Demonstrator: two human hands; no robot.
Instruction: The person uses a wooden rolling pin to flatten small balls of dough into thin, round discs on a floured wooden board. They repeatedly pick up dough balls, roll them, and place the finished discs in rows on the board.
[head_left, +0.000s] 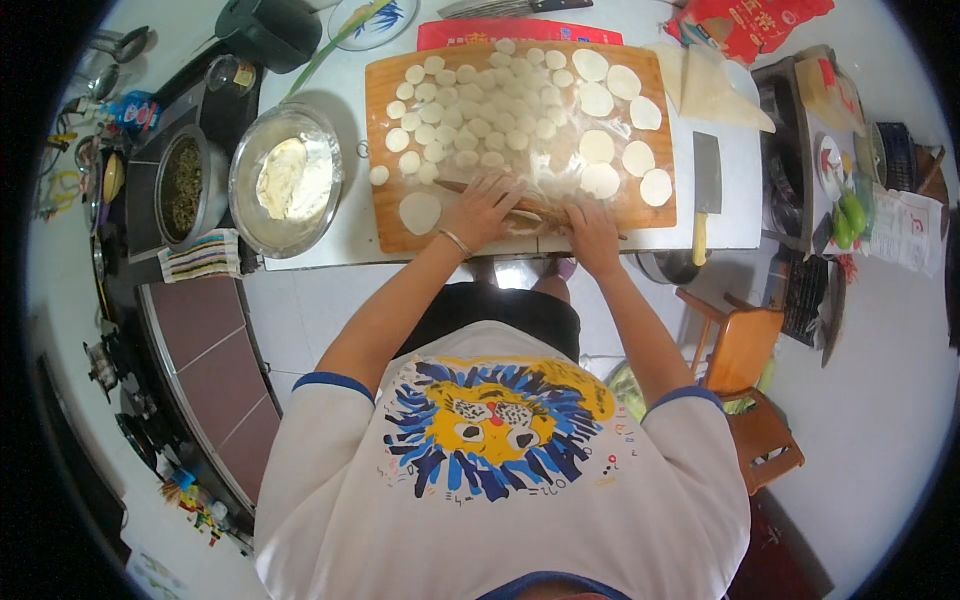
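A wooden rolling pin [540, 212] lies aslant near the front edge of a floured wooden board [390, 228]. My left hand [487, 207] is over the pin's left part, fingers curved across it. On its right end rests my right hand [593, 232], closed around the wood. Between them a piece of dough [522, 224] shows partly under the pin. A flat round dough wrapper [420, 213] sits left of my left hand. Many small dough pieces [480, 110] cover the board's middle and left, and several rolled wrappers [600, 148] lie along its right side.
Left of the board stands a steel bowl [238, 185] with dough [283, 178], then a pot of dark green filling [182, 185]. A cleaver [706, 175] lies to the right, its handle over the table edge. A wooden chair [745, 350] is at the lower right.
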